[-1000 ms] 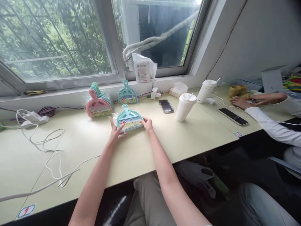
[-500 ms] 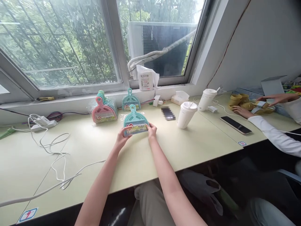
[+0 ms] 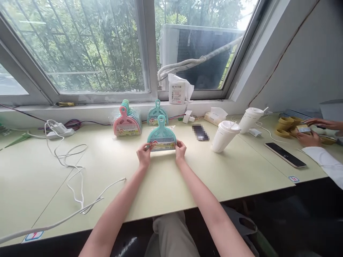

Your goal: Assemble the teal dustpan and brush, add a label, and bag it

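Between my two hands stands a teal mini dustpan and brush set point(image 3: 162, 135), tilted upright with its handle up and a printed label across its lower front. My left hand point(image 3: 144, 153) is closed on its left lower edge. On the opposite edge my right hand point(image 3: 180, 149) grips it the same way. Just behind it another teal dustpan set point(image 3: 157, 111) leans near the window ledge. To the left of that, a row of several wrapped dustpan sets point(image 3: 127, 123) stands, a pink one in front.
Right of my hands are two white lidded cups point(image 3: 224, 137), a dark phone point(image 3: 200, 132) and a tissue pack point(image 3: 215, 116). White cables point(image 3: 77, 171) and a power strip point(image 3: 57, 131) lie at left. A co-worker's hands point(image 3: 311, 137) hold a yellowish item at far right.
The view has turned slightly left. My hands still hold the teal dustpan set, now more level and squarely facing me. The co-worker's hands have come together on a yellowish item.
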Available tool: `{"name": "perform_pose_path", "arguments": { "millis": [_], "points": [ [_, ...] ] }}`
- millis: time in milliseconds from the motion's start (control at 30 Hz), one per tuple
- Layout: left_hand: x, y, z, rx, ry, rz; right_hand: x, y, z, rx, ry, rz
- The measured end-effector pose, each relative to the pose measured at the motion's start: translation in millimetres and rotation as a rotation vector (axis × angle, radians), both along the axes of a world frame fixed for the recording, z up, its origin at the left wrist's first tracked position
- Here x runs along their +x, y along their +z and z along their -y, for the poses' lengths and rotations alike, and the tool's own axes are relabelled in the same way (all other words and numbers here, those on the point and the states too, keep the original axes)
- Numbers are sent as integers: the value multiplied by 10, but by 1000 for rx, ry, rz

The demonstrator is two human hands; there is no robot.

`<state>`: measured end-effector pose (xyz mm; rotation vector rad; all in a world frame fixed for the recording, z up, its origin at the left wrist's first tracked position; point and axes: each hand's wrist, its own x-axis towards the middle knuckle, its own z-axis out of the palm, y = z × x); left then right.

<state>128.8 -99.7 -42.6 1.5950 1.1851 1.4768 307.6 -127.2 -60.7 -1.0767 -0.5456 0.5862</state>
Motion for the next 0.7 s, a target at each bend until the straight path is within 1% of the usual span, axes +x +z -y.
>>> {"name": "perform_pose_path", "arguments": {
  "millis": [67,133,233,300,367,433,500,533,633,700],
  "points": [
    [106,-23,-193,-24,16,76,46,18,-163,-10,0,51],
    [243,-43,-457,-42,55,201,90,31,-385,-17,-10,96],
    [442,-68,-923,-138,181,382,167,29,-790,-40,-58,98],
    [533,-79,-1236,-183,250,442,227,17,-1084,-69,-89,83],
    [594,-86,-1530,-172,250,482,287,9,-1375,-97,-113,102],
    [645,-95,-1799,-133,207,520,339,10,-1646,-111,-147,177],
    [702,-111,-2042,-88,182,530,379,19,-1884,-123,-199,299],
    [735,-122,-2152,-62,195,513,395,25,-1989,-136,-232,368],
    [832,-165,-2431,31,304,410,425,30,-2250,-213,-329,543],
    [883,-193,-2565,74,378,325,438,12,-2382,-252,-373,608]
  ]
}}
